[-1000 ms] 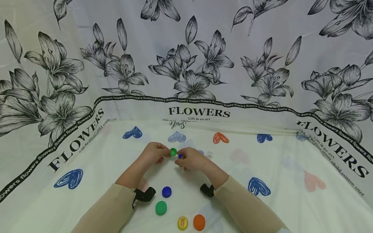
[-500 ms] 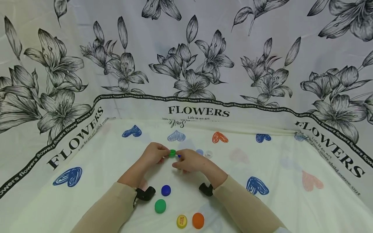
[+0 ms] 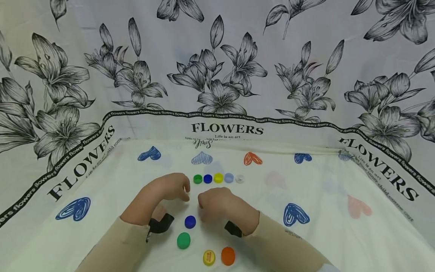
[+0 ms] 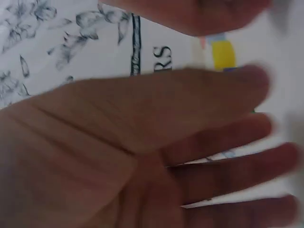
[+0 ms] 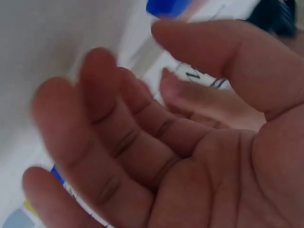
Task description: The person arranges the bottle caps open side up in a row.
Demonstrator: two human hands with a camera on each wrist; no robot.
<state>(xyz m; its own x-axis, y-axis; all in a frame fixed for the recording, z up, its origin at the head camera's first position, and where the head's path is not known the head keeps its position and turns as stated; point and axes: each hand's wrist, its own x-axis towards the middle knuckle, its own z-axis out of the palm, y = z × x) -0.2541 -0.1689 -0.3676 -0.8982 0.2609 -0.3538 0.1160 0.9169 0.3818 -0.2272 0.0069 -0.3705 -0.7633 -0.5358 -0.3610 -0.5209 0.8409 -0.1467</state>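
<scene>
Across the far part of the cloth runs a row of bottle caps: a green cap (image 3: 198,179), a blue cap (image 3: 207,178), a yellow cap (image 3: 218,178), a pale blue cap (image 3: 229,178) and a clear cap (image 3: 239,178). My left hand (image 3: 170,187) hovers left of the row, fingers loosely bent and holding nothing. Just below the row is my right hand (image 3: 219,204), blurred; its wrist view shows an empty palm with spread fingers. Nearest to it on the near side lies a dark blue round lid (image 3: 190,222).
Nearer the front lie a larger green lid (image 3: 183,240), a yellow lid with red print (image 3: 209,257) and an orange lid (image 3: 228,256). A flower-printed curtain (image 3: 156,124) hangs behind the heart-patterned white cloth (image 3: 316,249).
Both hands have drawn back from the green and blue caps toward the front and let go. The whole row of caps now shows uncovered.
</scene>
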